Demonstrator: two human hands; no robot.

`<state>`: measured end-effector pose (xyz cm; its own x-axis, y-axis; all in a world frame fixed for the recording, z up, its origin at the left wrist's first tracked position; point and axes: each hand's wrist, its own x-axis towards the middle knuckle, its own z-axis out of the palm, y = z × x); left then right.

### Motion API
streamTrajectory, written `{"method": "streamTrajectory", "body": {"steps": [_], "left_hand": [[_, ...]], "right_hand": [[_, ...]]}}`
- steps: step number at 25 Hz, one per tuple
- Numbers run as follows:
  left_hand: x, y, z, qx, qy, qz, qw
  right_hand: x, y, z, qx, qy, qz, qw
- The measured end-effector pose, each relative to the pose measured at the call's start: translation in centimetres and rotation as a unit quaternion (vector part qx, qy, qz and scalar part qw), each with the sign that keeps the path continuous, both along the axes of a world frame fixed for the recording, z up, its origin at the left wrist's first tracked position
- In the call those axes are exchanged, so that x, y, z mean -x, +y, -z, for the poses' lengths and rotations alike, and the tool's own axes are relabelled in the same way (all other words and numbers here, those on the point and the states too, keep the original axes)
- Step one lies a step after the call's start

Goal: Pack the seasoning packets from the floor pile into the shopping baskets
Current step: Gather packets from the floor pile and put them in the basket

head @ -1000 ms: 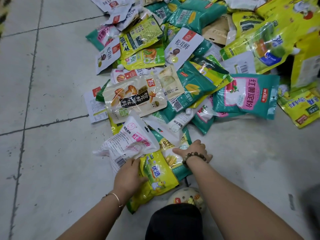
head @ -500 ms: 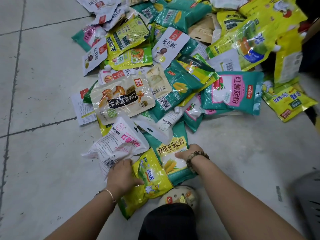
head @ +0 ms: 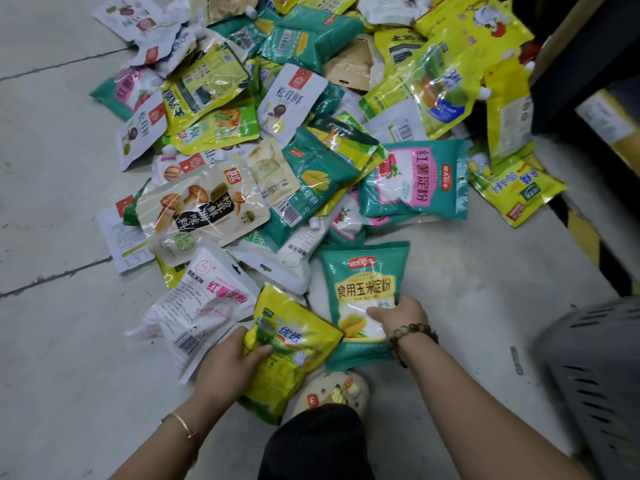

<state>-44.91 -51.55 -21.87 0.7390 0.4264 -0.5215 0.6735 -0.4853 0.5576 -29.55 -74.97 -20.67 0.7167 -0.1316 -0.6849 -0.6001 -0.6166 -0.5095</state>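
Observation:
A wide pile of seasoning packets (head: 311,140) in green, yellow and white covers the tiled floor ahead of me. My left hand (head: 228,365) grips a yellow packet (head: 294,341) at the pile's near edge, thumb on its front. My right hand (head: 398,317) grips a teal corn-starch packet (head: 363,289) by its lower right part, pulled clear of the pile. A white packet with pink lettering (head: 204,310) lies just left of my left hand. A grey slotted shopping basket (head: 595,375) shows at the right edge, blurred.
My knee in dark cloth (head: 311,441) and a pale clog (head: 329,393) sit between my arms. A dark shelf (head: 588,64) with a yellow-black striped base (head: 588,237) runs along the right. Bare floor tiles (head: 52,168) stretch to the left.
My right hand has drawn the teal corn-starch packet out from under the others, toward me and to the right. My left hand has closed on the yellow packet. The basket has come into view.

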Motion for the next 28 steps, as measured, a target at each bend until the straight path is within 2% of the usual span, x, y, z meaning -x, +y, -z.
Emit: {"method": "streamTrajectory", "body": {"steps": [5,11,15,20,28], "left_hand": [[-3.5,-1.7,-3.3,0.012,-0.096,-0.081,0.992],[-8.6,-3.9,-8.7,0.016,-0.177,-0.15,0.973],[-11.0,-4.9,-14.2,0.049,-0.216,-0.142,0.965],[-12.4,-6.0,-21.7,0.105,-0.255,-0.114,0.954],[-15.1,-8.8,-32.4,0.13,-0.337,-0.048,0.931]], "right_hand": [[-0.5,-3.2,-2.7,-0.084,-0.079,0.094,0.989],[-0.4,-4.5,-9.2,-0.135,-0.156,0.116,0.972],[-0.7,-5.4,-14.7,-0.162,-0.217,0.135,0.953],[-0.9,-5.8,-22.2,-0.203,-0.339,0.164,0.904],[-0.4,-9.2,-32.6,-0.216,-0.475,0.235,0.82]]}}
